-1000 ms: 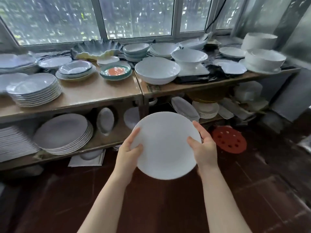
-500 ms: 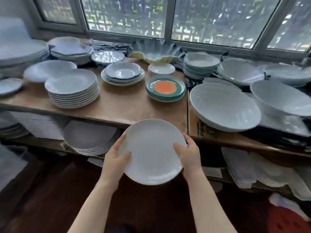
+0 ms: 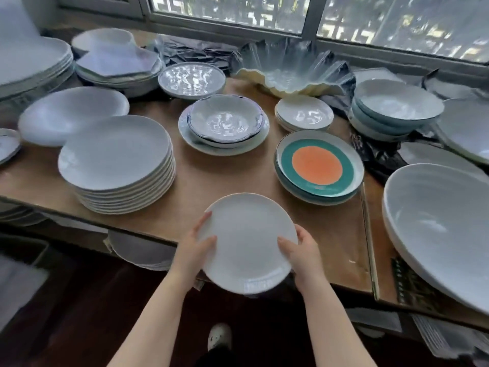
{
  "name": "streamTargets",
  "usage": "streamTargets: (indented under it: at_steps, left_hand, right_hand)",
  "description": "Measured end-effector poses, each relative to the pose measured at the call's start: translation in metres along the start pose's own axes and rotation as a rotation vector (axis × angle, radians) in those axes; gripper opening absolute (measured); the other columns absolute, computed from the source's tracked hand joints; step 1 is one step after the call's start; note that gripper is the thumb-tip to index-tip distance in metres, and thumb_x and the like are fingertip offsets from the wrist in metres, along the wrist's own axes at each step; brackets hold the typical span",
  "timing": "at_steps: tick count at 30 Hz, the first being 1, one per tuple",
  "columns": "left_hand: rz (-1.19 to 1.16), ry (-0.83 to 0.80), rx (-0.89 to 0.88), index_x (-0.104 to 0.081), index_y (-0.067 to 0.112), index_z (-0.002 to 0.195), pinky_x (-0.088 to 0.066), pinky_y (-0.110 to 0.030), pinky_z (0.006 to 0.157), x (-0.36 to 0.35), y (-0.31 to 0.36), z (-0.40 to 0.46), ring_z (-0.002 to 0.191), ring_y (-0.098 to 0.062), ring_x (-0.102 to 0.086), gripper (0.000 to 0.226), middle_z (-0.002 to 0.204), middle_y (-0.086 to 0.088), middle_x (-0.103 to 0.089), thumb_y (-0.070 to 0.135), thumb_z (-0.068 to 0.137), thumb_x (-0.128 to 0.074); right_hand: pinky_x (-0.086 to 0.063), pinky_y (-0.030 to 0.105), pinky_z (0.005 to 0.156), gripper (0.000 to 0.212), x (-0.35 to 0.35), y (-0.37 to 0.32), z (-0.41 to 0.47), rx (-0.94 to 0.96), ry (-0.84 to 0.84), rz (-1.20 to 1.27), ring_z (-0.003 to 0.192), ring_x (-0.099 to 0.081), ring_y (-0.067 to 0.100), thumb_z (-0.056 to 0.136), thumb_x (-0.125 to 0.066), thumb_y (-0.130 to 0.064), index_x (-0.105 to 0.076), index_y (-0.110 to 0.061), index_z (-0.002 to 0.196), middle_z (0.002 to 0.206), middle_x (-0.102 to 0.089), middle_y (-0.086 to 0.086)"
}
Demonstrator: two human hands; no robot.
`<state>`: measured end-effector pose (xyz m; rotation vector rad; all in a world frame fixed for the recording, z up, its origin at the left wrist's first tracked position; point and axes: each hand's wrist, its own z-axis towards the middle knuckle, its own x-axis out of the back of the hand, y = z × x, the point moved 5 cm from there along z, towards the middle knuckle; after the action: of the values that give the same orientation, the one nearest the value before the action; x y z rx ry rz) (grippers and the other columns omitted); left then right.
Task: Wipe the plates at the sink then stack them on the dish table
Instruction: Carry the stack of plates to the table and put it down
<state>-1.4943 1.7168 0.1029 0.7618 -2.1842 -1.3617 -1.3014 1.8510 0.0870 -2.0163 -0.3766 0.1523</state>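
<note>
both hands are on one white plate (image 3: 248, 242), left hand (image 3: 194, 251) gripping its left rim, right hand (image 3: 304, 251) gripping the right, holding it over the front edge of the wooden dish table (image 3: 219, 178). just left sits a tall stack of white plates (image 3: 116, 162). to the right, a teal and orange plate (image 3: 318, 165) tops a short pile. behind that, a scalloped bowl (image 3: 225, 120) sits in a shallow dish. windows run along the back.

No writing, label, brand or number can be read anywhere here; the plates and bowls carry only plain glaze or coloured rings, and nothing printed shows.
</note>
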Motion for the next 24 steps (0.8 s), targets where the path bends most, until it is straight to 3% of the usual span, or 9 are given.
streamTargets:
  at_steps: [8, 11, 13, 18, 22, 24]
  left_hand:
    - [-0.017, -0.010, 0.124, -0.054, 0.057, 0.112, -0.050, -0.017, 0.059, 0.003, -0.005, 0.062, 0.096, -0.009, -0.060, 0.059, 0.114, 0.016, -0.057, 0.003, 0.089, -0.053]
    - [0.003, 0.024, 0.132, -0.053, 0.059, 0.110, -0.051, -0.022, 0.063, 0.004, -0.002, 0.077, 0.096, -0.009, -0.059, 0.060, 0.114, 0.017, -0.056, 0.003, 0.089, -0.053]
    - [-0.001, 0.052, 0.129, -0.053, 0.053, 0.115, -0.049, -0.016, 0.065, 0.005, -0.002, 0.086, 0.096, -0.004, -0.058, 0.060, 0.114, 0.017, -0.056, -0.001, 0.089, -0.052]
    - [0.007, 0.107, 0.139, -0.053, 0.041, 0.126, -0.045, -0.014, 0.070, 0.004, 0.000, 0.100, 0.100, -0.001, -0.055, 0.058, 0.119, 0.011, -0.057, -0.004, 0.090, -0.051]
    - [0.014, 0.166, 0.130, -0.053, 0.039, 0.129, -0.043, -0.003, 0.061, -0.001, 0.001, 0.100, 0.096, 0.006, -0.052, 0.060, 0.118, 0.013, -0.054, -0.005, 0.089, -0.051]
    - [0.012, 0.189, 0.124, -0.053, 0.039, 0.128, -0.044, -0.006, 0.068, -0.005, 0.001, 0.099, 0.099, 0.002, -0.053, 0.060, 0.121, 0.012, -0.053, -0.006, 0.088, -0.052]
  right_hand:
    - [-0.055, 0.048, 0.083, 0.030, -0.032, -0.005, 0.068, -0.029, 0.054, -0.148, 0.091, -0.067, 0.029, 0.081, -0.064, 0.001, -0.064, -0.025, 0.096, 0.097, -0.071, 0.005]
    - [-0.056, 0.045, 0.081, 0.027, -0.039, -0.008, 0.087, -0.030, 0.031, -0.220, 0.087, -0.067, 0.024, 0.079, -0.067, -0.004, -0.065, -0.023, 0.099, 0.092, -0.071, -0.001]
    - [-0.056, 0.040, 0.078, 0.030, -0.043, -0.011, 0.098, -0.018, 0.021, -0.287, 0.084, -0.066, 0.015, 0.078, -0.069, -0.012, -0.065, -0.026, 0.104, 0.089, -0.068, -0.011]
    - [-0.051, 0.027, 0.063, 0.025, -0.050, -0.020, 0.112, 0.033, -0.024, -0.379, 0.076, -0.062, 0.002, 0.076, -0.070, -0.020, -0.059, -0.042, 0.073, 0.079, -0.063, -0.023]
    - [-0.048, 0.025, 0.064, 0.020, -0.050, -0.023, 0.118, 0.086, -0.056, -0.431, 0.081, -0.061, 0.003, 0.074, -0.069, -0.024, -0.061, -0.042, 0.077, 0.090, -0.066, -0.013]
    - [-0.048, 0.027, 0.067, 0.019, -0.049, -0.023, 0.119, 0.090, -0.069, -0.449, 0.084, -0.061, 0.006, 0.073, -0.069, -0.026, -0.061, -0.042, 0.080, 0.095, -0.065, -0.008]
